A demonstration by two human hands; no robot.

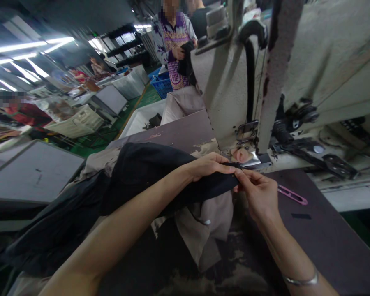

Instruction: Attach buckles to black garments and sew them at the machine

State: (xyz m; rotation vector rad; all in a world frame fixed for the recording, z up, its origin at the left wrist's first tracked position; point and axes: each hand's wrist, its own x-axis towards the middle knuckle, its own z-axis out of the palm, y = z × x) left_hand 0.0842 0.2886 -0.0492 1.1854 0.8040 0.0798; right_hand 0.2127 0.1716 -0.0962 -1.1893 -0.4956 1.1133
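A dark garment (142, 172) lies draped across the sewing table, its narrow end pulled toward the machine's presser foot (249, 158). My left hand (208, 165) rests on top of that end, fingers closed over the cloth. My right hand (259, 191) pinches the cloth's tip from the right, just in front of the presser foot. A beige fabric piece (203, 230) hangs beneath the dark garment. The sewing machine (296, 82) stands directly behind both hands.
Pink thread snips (292, 195) lie on the dark table top (327, 234) right of my right hand. A person in a patterned apron (174, 41) stands behind the machine holding dark cloth. Blue crates (162, 84), white bins and other workers fill the left background.
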